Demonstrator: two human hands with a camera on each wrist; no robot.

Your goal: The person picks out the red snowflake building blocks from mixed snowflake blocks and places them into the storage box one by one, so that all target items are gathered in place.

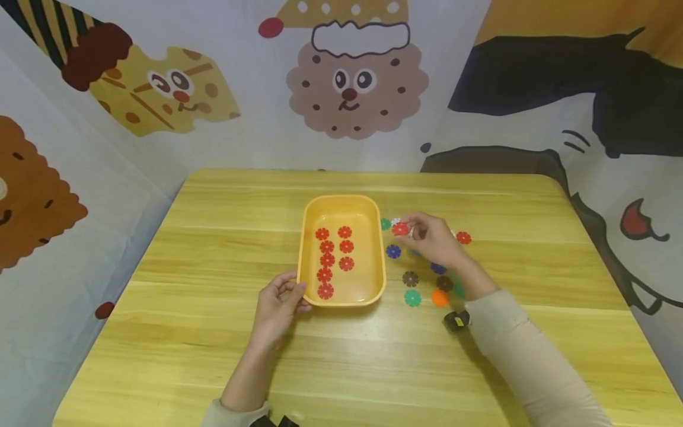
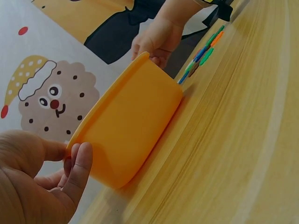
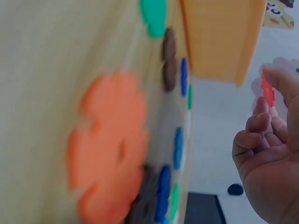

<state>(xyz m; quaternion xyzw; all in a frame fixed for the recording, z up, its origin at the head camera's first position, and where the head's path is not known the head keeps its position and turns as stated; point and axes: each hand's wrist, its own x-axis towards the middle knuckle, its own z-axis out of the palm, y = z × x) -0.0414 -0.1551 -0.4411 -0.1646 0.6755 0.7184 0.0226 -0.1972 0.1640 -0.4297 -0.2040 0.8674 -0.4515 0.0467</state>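
A yellow-orange plastic tray (image 1: 368, 290) stands on the table, with several red snowflake discs (image 1: 327, 260) laid in two columns inside it. My left hand (image 1: 278, 302) grips the tray's near left corner; in the left wrist view the thumb and fingers (image 2: 79, 170) pinch its rim. Just right of the tray, my right hand (image 1: 436, 240) pinches a red snowflake disc (image 1: 399, 229) between thumb and fingertips. The right wrist view shows that red disc (image 3: 268, 91) held above the table. Part of the group of discs is hidden under the right hand and forearm.
Loose discs lie right of the tray: a blue disc (image 1: 393, 251), brown disc (image 1: 410, 279), green disc (image 1: 412, 298), orange disc (image 1: 440, 298) and another red disc (image 1: 463, 238), among others. A black strap piece (image 1: 457, 321) shows at the right wrist. A cartoon cloth hangs behind the wooden table (image 1: 213, 249).
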